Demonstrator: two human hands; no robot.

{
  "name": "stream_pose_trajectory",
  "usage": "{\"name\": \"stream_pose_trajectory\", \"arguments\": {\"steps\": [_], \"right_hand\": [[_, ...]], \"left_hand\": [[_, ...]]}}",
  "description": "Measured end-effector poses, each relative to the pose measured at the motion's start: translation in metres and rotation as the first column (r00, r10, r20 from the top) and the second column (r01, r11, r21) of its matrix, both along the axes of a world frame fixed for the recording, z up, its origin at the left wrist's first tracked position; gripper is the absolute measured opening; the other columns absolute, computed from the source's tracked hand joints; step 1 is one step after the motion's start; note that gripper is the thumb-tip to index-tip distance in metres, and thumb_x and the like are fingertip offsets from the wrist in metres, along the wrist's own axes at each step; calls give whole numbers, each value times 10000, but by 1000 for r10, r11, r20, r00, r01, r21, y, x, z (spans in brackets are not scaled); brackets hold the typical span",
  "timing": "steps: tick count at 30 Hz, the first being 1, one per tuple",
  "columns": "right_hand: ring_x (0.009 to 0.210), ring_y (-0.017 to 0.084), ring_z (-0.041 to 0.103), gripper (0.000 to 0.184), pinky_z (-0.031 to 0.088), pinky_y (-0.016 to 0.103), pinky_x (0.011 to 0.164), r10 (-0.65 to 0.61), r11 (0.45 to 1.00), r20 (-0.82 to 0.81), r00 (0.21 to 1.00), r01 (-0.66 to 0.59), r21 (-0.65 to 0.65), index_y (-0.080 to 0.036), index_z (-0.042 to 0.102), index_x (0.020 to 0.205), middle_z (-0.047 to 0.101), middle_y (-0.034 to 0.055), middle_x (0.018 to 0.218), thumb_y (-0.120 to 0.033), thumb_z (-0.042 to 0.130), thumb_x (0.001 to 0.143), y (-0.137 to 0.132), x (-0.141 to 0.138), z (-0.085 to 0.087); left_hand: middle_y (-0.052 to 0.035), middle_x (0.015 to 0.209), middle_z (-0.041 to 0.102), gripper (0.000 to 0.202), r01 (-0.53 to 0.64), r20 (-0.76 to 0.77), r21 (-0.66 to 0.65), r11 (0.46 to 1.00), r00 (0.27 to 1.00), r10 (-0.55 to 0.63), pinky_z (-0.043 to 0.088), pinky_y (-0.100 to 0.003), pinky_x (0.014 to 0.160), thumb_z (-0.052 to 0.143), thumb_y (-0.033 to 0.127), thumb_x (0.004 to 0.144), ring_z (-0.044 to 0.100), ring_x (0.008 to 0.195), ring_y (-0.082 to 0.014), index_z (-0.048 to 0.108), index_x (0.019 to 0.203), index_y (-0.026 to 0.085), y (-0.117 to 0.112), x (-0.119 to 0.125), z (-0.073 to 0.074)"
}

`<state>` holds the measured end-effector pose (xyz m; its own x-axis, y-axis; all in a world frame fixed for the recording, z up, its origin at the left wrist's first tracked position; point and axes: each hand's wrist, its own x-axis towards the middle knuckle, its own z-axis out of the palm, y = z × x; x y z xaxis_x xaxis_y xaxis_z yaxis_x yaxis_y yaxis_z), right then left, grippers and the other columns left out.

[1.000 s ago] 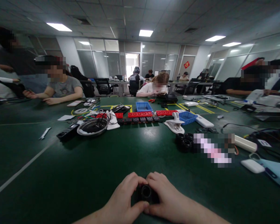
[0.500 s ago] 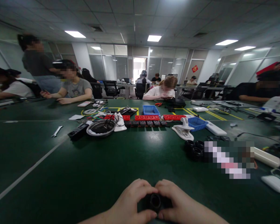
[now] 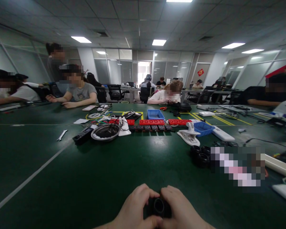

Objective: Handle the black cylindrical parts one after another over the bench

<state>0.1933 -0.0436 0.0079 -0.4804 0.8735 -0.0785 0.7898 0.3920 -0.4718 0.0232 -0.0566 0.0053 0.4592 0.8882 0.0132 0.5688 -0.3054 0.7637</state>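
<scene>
Both my hands meet at the bottom middle of the head view, low over the green table (image 3: 90,178). My left hand (image 3: 133,208) and my right hand (image 3: 181,210) are closed around a small black ring-shaped part (image 3: 158,206), whose round opening faces the camera. Fingertips of the two hands touch above the part. A cluster of similar black rings (image 3: 200,156) lies further off to the right on the table.
Mid-table lie a metal bowl with cables (image 3: 105,131), black and red power strips (image 3: 151,124), blue trays (image 3: 155,114), a white clamp (image 3: 189,135) and a wrench (image 3: 61,135). White devices lie at the right (image 3: 277,164). Other people sit and stand round the far side.
The view has tilted up and shifted, so my hands sit lower in the picture. They keep the same grip on the black ring. A person at the left has walked further right.
</scene>
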Motion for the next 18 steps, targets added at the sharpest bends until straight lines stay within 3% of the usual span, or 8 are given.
{"name": "stream_pose_trajectory", "arguments": {"steps": [3,6,10,14,18], "right_hand": [[683,189,493,216,352,280,633,-27,999,13,1000,26,23,-150,566,692,563,31,720,-272,708,584,-3,-4,-1],[748,211,515,264,373,303,689,-12,1000,-26,1000,11,-13,-153,596,770,592,53,803,-329,711,610,-2,-3,3],[876,226,514,404,367,328,796,88,988,-128,988,-103,-113,-180,602,964,590,60,946,-327,736,612,1,5,13],[900,207,507,281,364,313,821,179,952,-215,960,-224,-209,-211,620,952,583,41,947,-302,681,694,1,13,27],[911,200,509,243,350,316,847,214,936,-240,947,-269,-226,-226,621,941,591,28,943,-269,666,706,2,17,29]], "left_hand": [[-32,838,515,346,-27,-16,12,1000,1000,27,403,-281,655,723,194,651,503,774,-197,588,965,146,0,1,2],[-27,849,519,361,1,3,25,1000,1000,-1,404,-274,655,724,196,652,506,774,-193,584,983,165,1,-2,2],[-22,888,529,417,92,51,57,994,994,-95,413,-258,655,716,218,664,511,783,-184,559,1050,213,5,-8,-3],[-31,913,550,417,230,97,123,965,965,-242,425,-251,669,657,336,739,520,775,-171,538,1127,240,8,-12,-7],[-43,919,573,389,245,79,205,948,961,-265,427,-265,713,608,437,772,529,819,-186,556,1106,245,9,-10,-13]]}}
